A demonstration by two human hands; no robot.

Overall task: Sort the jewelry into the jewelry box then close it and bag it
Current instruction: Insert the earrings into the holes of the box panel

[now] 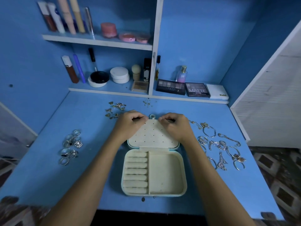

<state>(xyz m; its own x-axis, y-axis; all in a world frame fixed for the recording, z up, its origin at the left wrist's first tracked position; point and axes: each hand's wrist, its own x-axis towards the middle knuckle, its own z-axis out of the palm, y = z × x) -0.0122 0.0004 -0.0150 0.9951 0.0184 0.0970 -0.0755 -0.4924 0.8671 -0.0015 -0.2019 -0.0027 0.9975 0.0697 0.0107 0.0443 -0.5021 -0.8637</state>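
Two hands are working at the far edge of the open jewelry box (154, 170), which is lying flat on the blue tabletop (91, 180) between the forearms. Left hand (130, 123) is resting on the far left corner of the box lid (152, 136), fingers curled, thumb and fingertips pinching at the lid's top edge; whether anything small is sitting in the pinch cannot be told. Right hand (175, 126) is doing the same at the far right corner, fingers curled and pinching at the edge. Lid is lying opened away from the person, its cream inner panel dotted with small holes and facing up. A small clasp tab (152, 116) is showing between the two hands. Near half of the box is showing a column of padded rolls (136, 172) on the left side and one open compartment (165, 173) on the right side.

Rings (70, 146) are sitting in a loose cluster well out to the left of the left forearm. Small gold earrings (115, 110) are lying just beyond and left of the left hand. Tiny studs (147, 102) are lying beyond the hands, near the shelf edge. Bracelets and chains (219, 147) are spreading out to the right of the right hand and forearm.
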